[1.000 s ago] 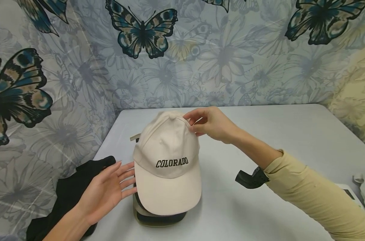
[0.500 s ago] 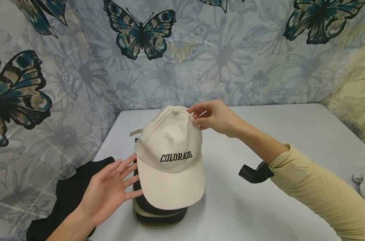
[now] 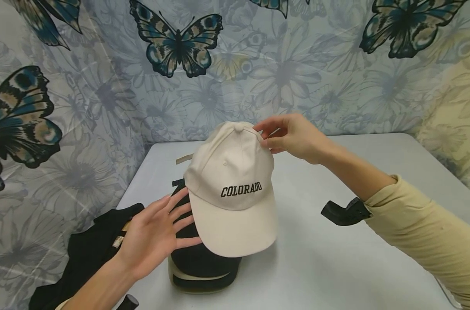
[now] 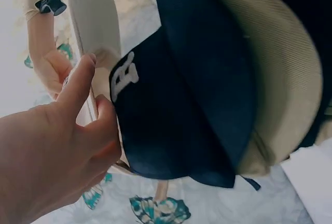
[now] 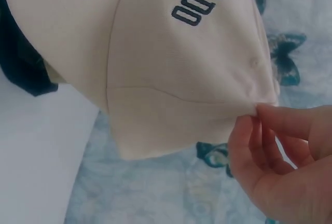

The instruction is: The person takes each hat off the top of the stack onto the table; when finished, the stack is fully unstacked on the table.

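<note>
A cream baseball cap with COLORADO across its front is held up, tilted, brim toward me. My right hand pinches the fabric beside its crown button; in the right wrist view the thumb and fingertips gather a fold. My left hand has its fingers spread and straight at the cap's left edge, in front of a dark cap. That cap tops a stack of caps, partly hidden by the cream one. In the left wrist view the dark cap bears a white letter, with a tan brim behind it.
The caps stand on a white table. Black cloth lies at the left edge, partly behind my left forearm. A butterfly-printed fabric hangs behind the table. A black strap sticks out from my right sleeve.
My right hand has lifted the cream cap up and to the right, uncovering more of the dark cap. My left hand has followed to the right, fingers spread.
</note>
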Demonstrator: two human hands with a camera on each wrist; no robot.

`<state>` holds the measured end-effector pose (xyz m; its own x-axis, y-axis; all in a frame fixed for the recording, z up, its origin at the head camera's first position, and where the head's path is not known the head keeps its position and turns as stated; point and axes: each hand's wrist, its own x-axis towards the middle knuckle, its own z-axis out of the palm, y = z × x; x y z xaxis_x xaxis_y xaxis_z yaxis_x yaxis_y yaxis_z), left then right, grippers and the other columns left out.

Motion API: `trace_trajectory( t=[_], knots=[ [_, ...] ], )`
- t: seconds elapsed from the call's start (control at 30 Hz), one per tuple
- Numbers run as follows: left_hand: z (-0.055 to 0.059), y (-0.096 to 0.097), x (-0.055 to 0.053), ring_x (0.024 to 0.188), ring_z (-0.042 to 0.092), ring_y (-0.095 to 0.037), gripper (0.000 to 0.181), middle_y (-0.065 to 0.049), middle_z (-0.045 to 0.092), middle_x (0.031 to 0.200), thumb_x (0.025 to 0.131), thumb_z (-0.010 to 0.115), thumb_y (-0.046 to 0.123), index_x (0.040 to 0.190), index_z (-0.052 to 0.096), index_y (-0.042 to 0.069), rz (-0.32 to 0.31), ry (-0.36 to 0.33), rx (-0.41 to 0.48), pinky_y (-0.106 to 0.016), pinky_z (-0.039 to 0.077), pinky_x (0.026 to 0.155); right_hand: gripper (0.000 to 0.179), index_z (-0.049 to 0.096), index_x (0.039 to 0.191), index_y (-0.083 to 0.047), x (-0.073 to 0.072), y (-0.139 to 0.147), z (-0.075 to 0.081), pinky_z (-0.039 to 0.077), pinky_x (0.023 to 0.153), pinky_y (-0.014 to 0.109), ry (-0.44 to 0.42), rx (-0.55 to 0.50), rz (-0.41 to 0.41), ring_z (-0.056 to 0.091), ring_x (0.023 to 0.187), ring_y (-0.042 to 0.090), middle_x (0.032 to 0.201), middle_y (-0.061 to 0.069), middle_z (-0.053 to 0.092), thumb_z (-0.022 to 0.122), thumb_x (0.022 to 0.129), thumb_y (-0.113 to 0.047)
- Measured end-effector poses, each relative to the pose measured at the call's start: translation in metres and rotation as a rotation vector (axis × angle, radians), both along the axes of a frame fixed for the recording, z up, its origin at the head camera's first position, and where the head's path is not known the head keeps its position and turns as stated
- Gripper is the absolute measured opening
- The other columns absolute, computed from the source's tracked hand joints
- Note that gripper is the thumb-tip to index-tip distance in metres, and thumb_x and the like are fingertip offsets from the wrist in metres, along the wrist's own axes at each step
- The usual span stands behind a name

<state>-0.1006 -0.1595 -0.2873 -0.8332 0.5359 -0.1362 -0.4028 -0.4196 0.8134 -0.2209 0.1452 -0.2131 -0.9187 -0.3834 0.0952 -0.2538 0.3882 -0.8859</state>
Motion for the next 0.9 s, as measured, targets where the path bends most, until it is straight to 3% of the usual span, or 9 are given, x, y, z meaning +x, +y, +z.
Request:
trace_trajectory(
  t=[0.37, 0.6, 0.77, 0.9],
  knots=[
    [0.008, 0.045, -0.004, 0.137, 0.024, -0.030, 0.057, -0.011, 0.021, 0.150, 0.102, 0.032, 0.029, 0.150, 0.012, 0.004, 0.104, 0.043, -0.060, -0.058, 0.030, 0.103, 0.035, 0.058, 0.126, 0.001, 0.000, 0.033, 0.011, 0.054, 0.080, 0.033, 0.000, 0.034, -0.054, 0.062, 0.092, 0.017, 0.102, 0.013, 0.053, 0.062, 0.091, 0.001],
    [0.010, 0.067, -0.010, 0.135, 0.029, -0.029, 0.049, -0.013, 0.024, 0.147, 0.102, 0.030, 0.021, 0.145, 0.020, 0.000, 0.091, 0.076, -0.059, -0.052, 0.031, 0.105, 0.036, 0.056, 0.126, 0.001, 0.000, 0.056, 0.018, 0.054, 0.079, 0.031, -0.010, 0.060, -0.119, 0.061, 0.092, 0.015, 0.104, 0.012, 0.052, 0.063, 0.091, -0.002],
    [0.009, 0.080, -0.014, 0.134, 0.030, -0.030, 0.050, -0.011, 0.027, 0.145, 0.100, 0.035, 0.026, 0.144, 0.025, 0.003, 0.077, 0.060, -0.082, -0.057, 0.032, 0.102, 0.037, 0.055, 0.128, 0.002, 0.000, 0.070, 0.018, 0.054, 0.078, 0.031, -0.014, 0.099, -0.129, 0.061, 0.091, 0.014, 0.104, 0.012, 0.052, 0.062, 0.092, -0.003],
    [0.003, 0.093, -0.014, 0.134, 0.028, -0.033, 0.053, -0.010, 0.027, 0.147, 0.100, 0.037, 0.032, 0.146, 0.025, 0.008, 0.056, 0.046, -0.048, -0.061, 0.034, 0.099, 0.036, 0.055, 0.127, 0.003, -0.002, 0.076, 0.018, 0.055, 0.077, 0.031, -0.023, 0.128, -0.138, 0.061, 0.090, 0.015, 0.105, 0.013, 0.051, 0.061, 0.092, -0.001]
  ],
)
